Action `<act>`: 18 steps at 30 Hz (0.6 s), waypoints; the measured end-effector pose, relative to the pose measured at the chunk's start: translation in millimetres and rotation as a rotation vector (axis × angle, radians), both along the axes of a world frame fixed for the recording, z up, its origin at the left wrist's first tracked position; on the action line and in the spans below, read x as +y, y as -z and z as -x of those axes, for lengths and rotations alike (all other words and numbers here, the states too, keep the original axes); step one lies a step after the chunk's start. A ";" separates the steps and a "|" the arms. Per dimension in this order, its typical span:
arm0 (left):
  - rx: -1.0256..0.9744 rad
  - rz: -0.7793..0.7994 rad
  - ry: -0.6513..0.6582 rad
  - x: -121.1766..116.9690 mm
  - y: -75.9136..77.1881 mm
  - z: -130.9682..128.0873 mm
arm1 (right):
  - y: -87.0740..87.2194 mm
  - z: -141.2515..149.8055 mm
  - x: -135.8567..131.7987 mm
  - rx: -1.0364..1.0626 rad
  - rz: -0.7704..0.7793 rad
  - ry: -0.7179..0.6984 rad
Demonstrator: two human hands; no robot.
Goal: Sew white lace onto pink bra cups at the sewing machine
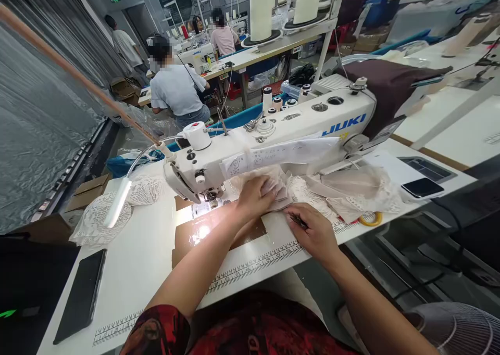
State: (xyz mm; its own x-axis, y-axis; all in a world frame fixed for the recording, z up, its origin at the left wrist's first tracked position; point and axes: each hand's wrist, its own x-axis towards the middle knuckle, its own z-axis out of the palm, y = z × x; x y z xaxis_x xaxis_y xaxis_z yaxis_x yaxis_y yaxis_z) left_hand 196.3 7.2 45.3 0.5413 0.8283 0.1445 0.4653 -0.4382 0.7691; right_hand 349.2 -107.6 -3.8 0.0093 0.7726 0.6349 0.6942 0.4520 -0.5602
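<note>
My left hand (255, 198) is closed on a folded piece of thin beige fabric (278, 191), just right of the needle area of a white sewing machine (273, 131). Close by on the right, my right hand (312, 231) touches the fabric's near edge. A small dark metal tool (299, 219) is held in its curled fingers; its exact kind is hard to make out. Cream lace and beige mesh pieces (351, 186) lie bunched to the right of both hands. A yellow ring-shaped handle (371, 219) shows at their edge.
Lace pieces (105, 214) lie at the table's left, under a lit lamp (118, 203). A black flat device (81, 295) rests at the left front, a phone (422, 187) at the right. A printed ruler (253, 264) runs along the front edge. Co-workers (177, 87) sit behind.
</note>
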 end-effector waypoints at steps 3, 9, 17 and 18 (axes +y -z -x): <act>-0.036 0.002 -0.004 7.1 2.6 4.7 | 3.0 -2.1 1.3 0.006 0.016 -0.011; -0.094 0.028 0.108 10.7 6.1 10.6 | 2.3 0.1 1.9 0.010 0.017 -0.040; -0.228 0.181 -0.117 16.9 18.3 10.6 | -3.4 4.0 0.1 -0.162 0.072 -0.160; -0.238 0.136 -0.122 14.7 18.0 11.4 | -3.6 5.3 0.3 -0.218 0.089 -0.165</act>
State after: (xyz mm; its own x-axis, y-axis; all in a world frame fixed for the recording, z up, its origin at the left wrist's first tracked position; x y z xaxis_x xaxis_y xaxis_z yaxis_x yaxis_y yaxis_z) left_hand 184.9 21.9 27.3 0.4012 0.9054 0.1387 0.3081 -0.2760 0.9105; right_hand 343.8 -107.2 -0.2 -0.2502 0.8050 0.5379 0.7237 0.5246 -0.4485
